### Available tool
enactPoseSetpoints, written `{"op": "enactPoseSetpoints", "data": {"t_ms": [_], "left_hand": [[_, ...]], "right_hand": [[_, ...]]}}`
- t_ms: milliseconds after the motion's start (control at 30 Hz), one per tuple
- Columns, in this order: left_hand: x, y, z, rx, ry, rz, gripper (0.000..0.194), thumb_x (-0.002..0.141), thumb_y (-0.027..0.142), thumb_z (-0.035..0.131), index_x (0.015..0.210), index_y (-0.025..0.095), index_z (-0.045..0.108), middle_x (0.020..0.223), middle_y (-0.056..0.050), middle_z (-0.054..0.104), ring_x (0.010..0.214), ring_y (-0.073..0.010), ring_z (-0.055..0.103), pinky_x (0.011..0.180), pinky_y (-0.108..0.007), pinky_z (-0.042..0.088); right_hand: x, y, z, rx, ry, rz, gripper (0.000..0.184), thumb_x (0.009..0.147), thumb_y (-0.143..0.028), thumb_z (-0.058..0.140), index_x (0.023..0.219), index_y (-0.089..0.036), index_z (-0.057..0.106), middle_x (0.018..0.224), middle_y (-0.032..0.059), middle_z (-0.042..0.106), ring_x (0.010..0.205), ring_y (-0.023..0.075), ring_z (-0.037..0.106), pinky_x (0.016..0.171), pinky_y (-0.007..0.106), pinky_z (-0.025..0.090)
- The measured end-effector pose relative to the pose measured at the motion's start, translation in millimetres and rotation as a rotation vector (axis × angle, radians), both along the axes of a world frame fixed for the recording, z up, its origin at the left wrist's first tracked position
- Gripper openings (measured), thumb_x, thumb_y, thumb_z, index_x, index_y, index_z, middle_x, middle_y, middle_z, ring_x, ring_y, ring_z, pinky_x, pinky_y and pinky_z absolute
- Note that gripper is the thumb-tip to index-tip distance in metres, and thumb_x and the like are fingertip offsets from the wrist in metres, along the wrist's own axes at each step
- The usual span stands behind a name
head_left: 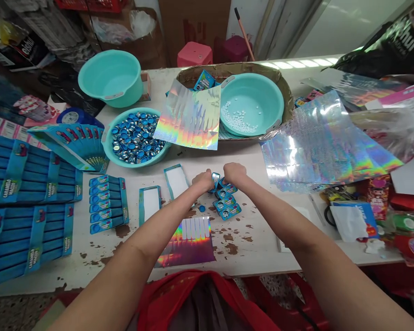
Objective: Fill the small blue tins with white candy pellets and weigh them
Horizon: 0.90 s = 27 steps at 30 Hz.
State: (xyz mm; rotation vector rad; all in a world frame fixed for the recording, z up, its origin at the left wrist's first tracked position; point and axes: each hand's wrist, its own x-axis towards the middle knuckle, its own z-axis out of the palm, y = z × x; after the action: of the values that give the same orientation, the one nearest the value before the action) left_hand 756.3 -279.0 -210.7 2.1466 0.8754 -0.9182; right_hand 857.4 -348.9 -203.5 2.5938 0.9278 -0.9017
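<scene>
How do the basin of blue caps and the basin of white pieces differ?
The basin of blue caps is heaped across, while the basin of white pieces shows much bare bottom. The basin of blue caps stands left of the shiny sheet; the basin of white pieces is right of it, within the cardboard box. Both are turquoise.

Outer garment (153, 305): red, curved edge, small yellowish marks
Inner cloth (200, 305): dark greyish-brown, folded
Forearms (141, 246): bare
Left hand (203, 180): bare
Right hand (235, 174): bare
</scene>
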Motion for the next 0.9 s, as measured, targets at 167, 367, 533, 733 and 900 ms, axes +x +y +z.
{"op": "enactPoseSetpoints", "data": {"t_ms": [167,367,533,733,900], "left_hand": [[0,4,-6.8,-0.02,-0.053,0.045,0.055,0.069,0.021,0.066,0.12,0.021,0.045,0.099,-0.009,0.069,0.082,-0.0233,0.068,0.067,-0.029,0.047],[-60,5,-35.8,-0.194,-0.287,0.213,0.053,0.086,0.05,0.05,0.128,0.02,0.039,0.111,-0.008,0.063,0.076,-0.0166,0.066,0.063,-0.027,0.048],[-107,-42,-57.2,0.147,-0.285,-0.215,0.026,0.092,0.017,0.037,0.107,0.014,0.059,0.111,-0.013,0.06,0.102,-0.022,0.059,0.076,-0.03,0.047],[-100,-66,-60.3,0.112,-0.307,-0.4,0.03,0.088,0.008,0.038,0.103,0.009,0.064,0.104,-0.02,0.061,0.108,-0.0287,0.053,0.074,-0.035,0.046],[-111,-62,-55.0,0.099,-0.294,-0.477,0.034,0.089,0.01,0.036,0.113,0.011,0.061,0.107,-0.02,0.06,0.109,-0.0296,0.054,0.077,-0.037,0.046]], "right_hand": [[-7,1,-1.3,-0.028,-0.042,0.027,0.048,0.059,-0.03,0.085,0.102,-0.015,0.069,0.104,0.0184,0.067,0.103,0.0301,0.062,0.081,0.035,0.05],[-9,-7,1.4,-0.004,-0.034,-0.024,0.042,0.059,-0.026,0.085,0.095,-0.013,0.069,0.1,0.0189,0.067,0.102,0.0318,0.062,0.08,0.036,0.051],[-7,-13,-0.5,0.12,0.027,-0.129,0.025,0.056,-0.014,0.083,0.073,-0.014,0.066,0.094,0.0158,0.067,0.1,0.033,0.061,0.079,0.039,0.049],[-3,-49,3.3,0.494,0.257,-0.47,0.022,0.064,-0.023,0.075,0.062,-0.017,0.053,0.069,0.003,0.061,0.076,0.0189,0.06,0.068,0.03,0.048],[-19,-104,11.6,0.879,0.561,-0.849,0.017,0.07,-0.028,0.067,0.077,-0.02,0.053,0.075,0.0006,0.06,0.069,0.0123,0.059,0.07,0.029,0.053]]}}
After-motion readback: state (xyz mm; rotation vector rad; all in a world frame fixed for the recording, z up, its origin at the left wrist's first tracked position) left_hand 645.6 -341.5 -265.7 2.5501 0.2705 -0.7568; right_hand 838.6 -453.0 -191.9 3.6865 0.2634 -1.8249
